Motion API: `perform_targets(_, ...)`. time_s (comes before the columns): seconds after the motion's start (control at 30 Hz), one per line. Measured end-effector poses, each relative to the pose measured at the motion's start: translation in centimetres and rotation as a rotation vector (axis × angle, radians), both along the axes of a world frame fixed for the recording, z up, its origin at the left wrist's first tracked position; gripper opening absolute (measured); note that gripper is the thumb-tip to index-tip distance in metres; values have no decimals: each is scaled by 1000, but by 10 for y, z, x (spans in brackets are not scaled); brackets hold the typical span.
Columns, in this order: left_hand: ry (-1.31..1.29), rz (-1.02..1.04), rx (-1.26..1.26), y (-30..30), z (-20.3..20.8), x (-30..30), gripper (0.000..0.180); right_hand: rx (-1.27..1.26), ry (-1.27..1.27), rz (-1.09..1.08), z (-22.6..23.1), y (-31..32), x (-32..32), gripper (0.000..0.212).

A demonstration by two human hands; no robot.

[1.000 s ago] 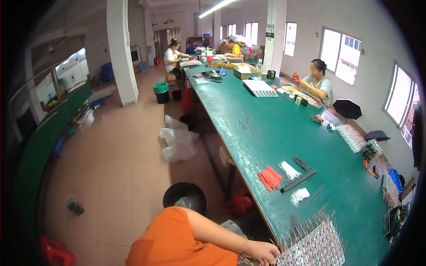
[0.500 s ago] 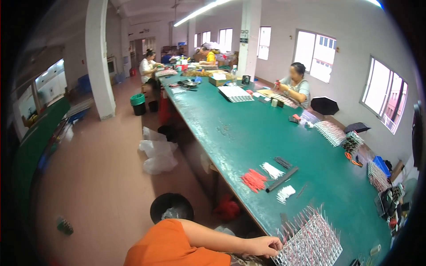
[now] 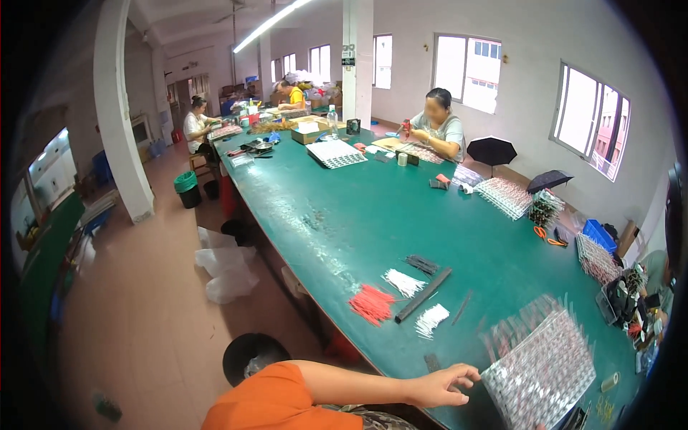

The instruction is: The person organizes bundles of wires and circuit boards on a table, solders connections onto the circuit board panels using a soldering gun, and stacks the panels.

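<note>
My left hand (image 3: 446, 387) reaches in from the orange sleeve over the near edge of the green table (image 3: 301, 236). Its fingers are apart, and the fingertips are at or just beside the left edge of a white grid tray (image 3: 541, 373). Many thin reddish and pale wires stand up from this tray, which is smeared by motion. I cannot tell whether the fingers touch it. No part of my right hand shows. Beyond the hand lie red tubing pieces (image 3: 371, 304), two small piles of white pieces (image 3: 432, 320), dark strips (image 3: 422, 264) and a long black rod (image 3: 423, 294).
Orange-handled scissors (image 3: 548, 236), a blue bin (image 3: 599, 235) and another wire-filled tray (image 3: 505, 197) line the right side. A spool (image 3: 610, 381) stands at the near right. Co-workers sit farther along the table. A black bucket (image 3: 240, 358) is on the floor at left.
The view has swung right, so the scene sits farther left. My left hand's fingers have gone from pinching at the tray's edge to spread. The tray has shifted right, away from the small piles.
</note>
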State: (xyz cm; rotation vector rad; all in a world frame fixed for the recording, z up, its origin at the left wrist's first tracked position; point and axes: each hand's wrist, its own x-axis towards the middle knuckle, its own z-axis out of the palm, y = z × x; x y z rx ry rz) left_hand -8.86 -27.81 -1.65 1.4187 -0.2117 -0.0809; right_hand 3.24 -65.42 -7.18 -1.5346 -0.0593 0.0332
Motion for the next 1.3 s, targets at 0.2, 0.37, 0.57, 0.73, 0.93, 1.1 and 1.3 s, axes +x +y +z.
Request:
perform_targets(0.2,-2,-30,106,18,-30,3,39,588,124,-120,14,77,175,44)
perform_targets(0.37,-432,28,370,30,-71,-15,14,678,11,-209,-26,93,305,41)
perform_targets(0.57,-460,106,396,31,-42,-26,14,537,95,-416,-56,106,368,43)
perform_targets(0.73,-381,-86,219,42,-55,-9,12,500,285,-304,-41,79,363,52)
perform_targets(0.93,-300,-107,299,61,-48,-16,25,286,343,101,-7,77,314,32)
perform_targets(1.1,-225,-81,344,67,-36,-14,17,-835,326,-109,46,108,300,47)
perform_targets(1.3,-47,-33,275,53,-13,-16,13,-1121,76,-574,77,32,354,47)
